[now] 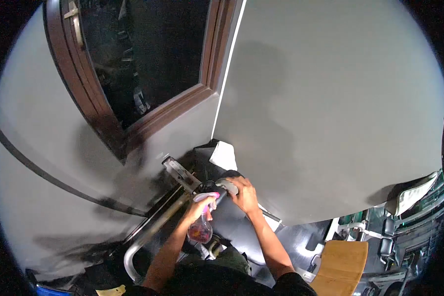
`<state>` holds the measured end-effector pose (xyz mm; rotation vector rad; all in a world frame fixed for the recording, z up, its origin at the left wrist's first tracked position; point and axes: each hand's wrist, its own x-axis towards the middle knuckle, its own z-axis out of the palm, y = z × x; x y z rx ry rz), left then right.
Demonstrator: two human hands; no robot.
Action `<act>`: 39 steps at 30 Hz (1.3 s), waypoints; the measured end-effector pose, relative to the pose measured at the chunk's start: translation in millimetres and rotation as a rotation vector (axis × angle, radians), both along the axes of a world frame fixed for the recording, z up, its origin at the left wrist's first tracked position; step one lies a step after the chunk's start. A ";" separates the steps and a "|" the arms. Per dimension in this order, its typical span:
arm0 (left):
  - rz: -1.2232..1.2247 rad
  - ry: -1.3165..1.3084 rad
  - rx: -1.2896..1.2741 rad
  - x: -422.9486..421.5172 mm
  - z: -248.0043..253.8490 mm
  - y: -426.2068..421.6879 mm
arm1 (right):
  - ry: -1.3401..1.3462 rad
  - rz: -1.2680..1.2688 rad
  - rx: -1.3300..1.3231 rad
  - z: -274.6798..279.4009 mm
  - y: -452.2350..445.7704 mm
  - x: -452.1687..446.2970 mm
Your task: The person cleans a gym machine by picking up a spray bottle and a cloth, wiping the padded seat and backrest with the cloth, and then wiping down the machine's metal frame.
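My left hand (203, 211) is wrapped round the neck of a clear spray bottle (201, 233) with a pink and white trigger head and reddish liquid or print low down. The bottle stands nearly upright in front of my body. My right hand (244, 195) is closed on a whitish cloth (227, 186), pressed near a dark rounded part of a gym machine. Just left of the cloth is a worn metal bar (181, 174) of that machine. What lies under the right fingers is partly hidden.
A curved metal tube (133, 256) runs along my left. Behind the machine sits a white item (224, 156) in the wall corner. A brown-framed window (148, 126) is at upper left. To the right stand a tan padded board (341, 266) and more gym equipment (387, 229).
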<state>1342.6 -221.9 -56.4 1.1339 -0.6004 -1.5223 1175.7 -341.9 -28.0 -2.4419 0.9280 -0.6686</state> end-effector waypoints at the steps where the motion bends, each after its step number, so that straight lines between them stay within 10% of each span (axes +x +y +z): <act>1: -0.018 -0.001 -0.006 2.4 -1.8 -0.9 | -0.002 -0.036 -0.010 -4.0 -4.0 0.3; 10: -0.115 0.001 -0.028 13.1 -3.8 -6.3 | 0.198 -0.375 0.142 1.9 -52.8 8.4; 23: -0.159 -0.008 -0.027 18.5 9.7 -5.9 | 0.194 -0.150 -0.027 6.4 -40.3 -13.3; 34: -0.150 -0.047 -0.041 17.9 15.8 -6.2 | 0.051 -0.125 0.411 20.0 -41.7 -3.7; 39: -0.140 -0.030 -0.028 17.9 19.1 -4.9 | -0.059 -0.070 0.001 -2.9 -15.0 -6.5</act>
